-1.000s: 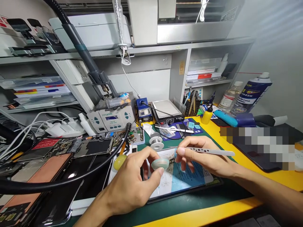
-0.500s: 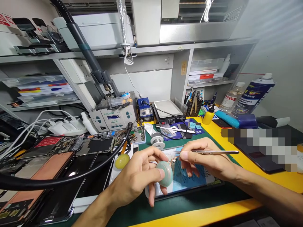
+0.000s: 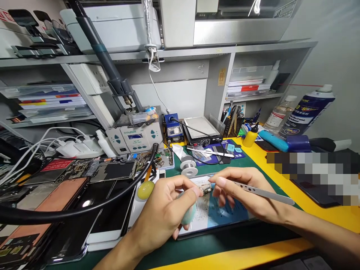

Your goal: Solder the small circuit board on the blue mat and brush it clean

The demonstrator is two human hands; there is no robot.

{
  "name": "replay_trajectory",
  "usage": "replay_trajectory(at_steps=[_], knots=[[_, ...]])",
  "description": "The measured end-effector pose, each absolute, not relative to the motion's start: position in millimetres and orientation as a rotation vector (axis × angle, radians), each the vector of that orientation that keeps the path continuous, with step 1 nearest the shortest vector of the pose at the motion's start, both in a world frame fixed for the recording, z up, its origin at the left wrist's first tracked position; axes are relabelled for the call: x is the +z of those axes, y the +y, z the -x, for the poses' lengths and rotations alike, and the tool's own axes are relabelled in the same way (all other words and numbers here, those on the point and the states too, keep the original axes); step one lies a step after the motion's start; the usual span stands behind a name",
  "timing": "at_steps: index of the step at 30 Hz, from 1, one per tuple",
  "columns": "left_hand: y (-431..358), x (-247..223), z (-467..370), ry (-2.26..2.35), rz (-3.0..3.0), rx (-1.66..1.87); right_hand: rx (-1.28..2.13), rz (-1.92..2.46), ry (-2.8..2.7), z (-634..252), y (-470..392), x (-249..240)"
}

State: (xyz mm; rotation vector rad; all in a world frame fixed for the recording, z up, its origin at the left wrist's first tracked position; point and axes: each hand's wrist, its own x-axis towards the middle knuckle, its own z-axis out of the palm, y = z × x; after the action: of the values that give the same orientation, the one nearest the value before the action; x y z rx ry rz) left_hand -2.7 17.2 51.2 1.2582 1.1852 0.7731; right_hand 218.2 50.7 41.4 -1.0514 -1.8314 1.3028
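My left hand (image 3: 170,204) is closed, thumb and index finger pinching one end of a small electronic part (image 3: 207,189) with tiny components on it. A rounded teal object (image 3: 189,215) is held in the same hand, largely hidden by the fingers and thumb. My right hand (image 3: 239,191) grips metal tweezers (image 3: 266,193), their perforated shank pointing back to the right. The right fingertips are at the part's other end; the tweezer tips are too hidden to make out. Below both hands lies a flat panel (image 3: 197,221) with a white and blue surface.
A solder spool (image 3: 188,167) stands behind the hands. A yellow-green round thing (image 3: 146,190) and phone parts (image 3: 64,202) lie left. A thick black cable (image 3: 112,212) crosses there. A soldering station (image 3: 135,137), heating plate (image 3: 202,129) and spray can (image 3: 306,112) are farther back.
My left hand has turned, covering more of the teal object, and its thumb now pinches the small part. The tweezers have swung, their rear end now lower. The view has shifted slightly.
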Motion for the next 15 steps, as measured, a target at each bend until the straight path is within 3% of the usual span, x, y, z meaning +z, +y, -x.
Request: replay_trajectory(at_steps=[15], knots=[[14.3, 59.7, -1.9, 1.213, -1.364, 0.729, 1.436, 1.040, -1.742, -215.9, 47.6, 39.1]])
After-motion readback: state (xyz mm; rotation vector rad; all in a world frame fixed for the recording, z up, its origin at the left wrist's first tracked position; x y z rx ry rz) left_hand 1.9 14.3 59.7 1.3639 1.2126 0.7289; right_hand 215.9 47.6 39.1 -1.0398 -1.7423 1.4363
